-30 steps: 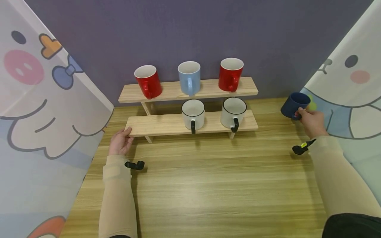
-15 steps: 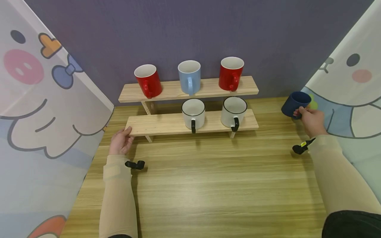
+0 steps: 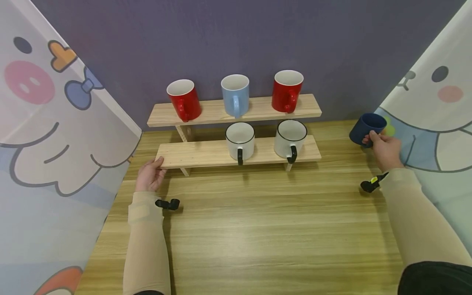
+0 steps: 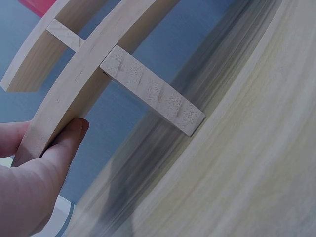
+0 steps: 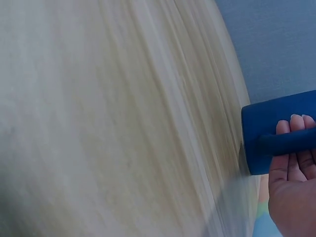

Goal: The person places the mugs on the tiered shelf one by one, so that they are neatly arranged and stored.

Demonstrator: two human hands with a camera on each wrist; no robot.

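At the far right of the table, my right hand (image 3: 386, 151) holds a dark blue mug (image 3: 359, 130) by its handle. The right wrist view shows the fingers curled through the mug handle (image 5: 284, 143), with the mug's base by the tabletop. My left hand (image 3: 149, 176) grips the left end of the lower board of a two-tier wooden shelf (image 3: 191, 153). In the left wrist view the shelf board (image 4: 74, 89) is pinched between the thumb and fingers. Two white mugs with black rims, one left (image 3: 236, 148) and one right (image 3: 285, 145), stand on that lower board.
On the upper board stand a red mug (image 3: 188, 107), a light blue mug (image 3: 241, 102) and another red mug (image 3: 280, 98). The wood-grain table (image 3: 258, 229) stretches in front. A dark wall (image 3: 206, 37) rises behind, with cartoon-printed panels at both sides.
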